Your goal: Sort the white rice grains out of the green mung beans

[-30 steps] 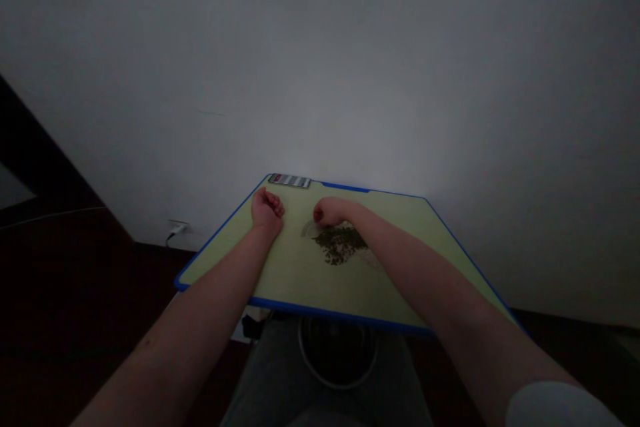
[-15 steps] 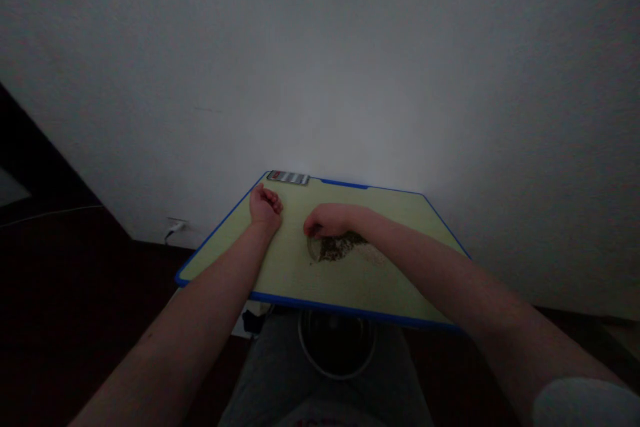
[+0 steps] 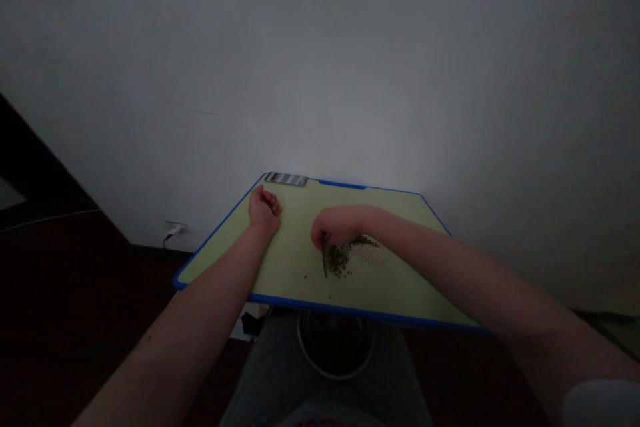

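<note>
My right hand (image 3: 336, 225) pinches a thin, curved-edged disc (image 3: 325, 261), which stands edge-on to the board; its exact kind is unclear. Just right of the disc lies a scatter of small dark grains (image 3: 339, 261), touching a patch of pale grains (image 3: 369, 252). Part of both piles is hidden under my right hand and wrist. My left hand (image 3: 265, 205) rests on the board's left side with its fingers curled in, and nothing shows in it. Beneath everything is a yellow-green board (image 3: 290, 273) with a blue rim.
At the board's far left corner lies a phone (image 3: 286, 179). A round metal bowl (image 3: 336, 373) sits between my legs, below the near edge. Behind the board rises a pale wall (image 3: 350, 80), with a plugged-in outlet (image 3: 174, 229) low on the left.
My right hand has moved slightly right and nearer with the disc, which has turned from a rounded face to a thin edge. The dark grains lie differently. My left hand stays put.
</note>
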A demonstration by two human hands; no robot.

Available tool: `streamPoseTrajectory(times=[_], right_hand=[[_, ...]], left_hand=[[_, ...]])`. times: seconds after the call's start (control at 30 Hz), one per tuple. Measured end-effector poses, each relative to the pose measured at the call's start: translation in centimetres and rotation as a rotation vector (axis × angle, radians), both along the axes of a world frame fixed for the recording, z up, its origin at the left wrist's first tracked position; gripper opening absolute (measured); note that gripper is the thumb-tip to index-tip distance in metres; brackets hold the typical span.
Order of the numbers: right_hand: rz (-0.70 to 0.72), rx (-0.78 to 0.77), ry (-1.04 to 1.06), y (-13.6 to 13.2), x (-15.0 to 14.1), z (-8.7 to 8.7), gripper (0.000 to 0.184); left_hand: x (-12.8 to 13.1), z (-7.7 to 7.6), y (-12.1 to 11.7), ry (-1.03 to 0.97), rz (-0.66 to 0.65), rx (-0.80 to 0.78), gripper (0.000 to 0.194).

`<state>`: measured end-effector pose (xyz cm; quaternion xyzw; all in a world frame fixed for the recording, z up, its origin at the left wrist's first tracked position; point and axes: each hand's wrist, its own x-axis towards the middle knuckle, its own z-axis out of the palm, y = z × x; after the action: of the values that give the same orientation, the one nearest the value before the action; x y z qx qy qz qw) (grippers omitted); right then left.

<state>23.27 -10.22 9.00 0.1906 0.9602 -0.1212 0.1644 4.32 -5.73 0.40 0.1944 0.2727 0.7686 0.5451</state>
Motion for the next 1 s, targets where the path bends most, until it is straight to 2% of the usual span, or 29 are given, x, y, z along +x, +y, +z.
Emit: streamPoseTrajectory(times=[0.2,0.37,0.47,0.53,0.67,0.83,0.93,1.0], right_hand=[[-0.014,0.046,0.050,-0.1,-0.1,1.6,0.024],[0.017,0.141,0.166,-1.6,-0.4,2.5,0.022],[-0.007,0.170,0.290,-3.1,0.7,2.7,0.020],[-0.075,0.180,0.381,-4.5,2.3,2.6,0.021],[-0.394,0.160,0.559,-7.5,7.2,0.9,0.021],[-0.763,0.074,0.619,-10.3,12.5,-3.3,0.024],[-0.860,0.115,0.638,-10.6,13.5,-5.4,0.027],[-0.884,0.157,0.629,-10.4,13.3,-6.2,0.029]], left_hand=[[0.0,0.0,-0.1,0.005,0.000,0.004,0.031],[0.0,-0.1,-0.1,0.013,-0.003,0.003,0.031],[0.1,-0.1,-0.1,0.015,-0.004,-0.001,0.030],[0.1,0.0,-0.1,0.019,0.008,-0.006,0.030],[0.2,0.0,-0.1,0.024,-0.001,-0.020,0.031],[0.2,-0.2,0.1,0.029,-0.008,-0.003,0.031],[0.2,-0.1,0.1,0.025,0.001,-0.014,0.032],[0.3,0.0,0.1,0.021,0.005,-0.023,0.033]])
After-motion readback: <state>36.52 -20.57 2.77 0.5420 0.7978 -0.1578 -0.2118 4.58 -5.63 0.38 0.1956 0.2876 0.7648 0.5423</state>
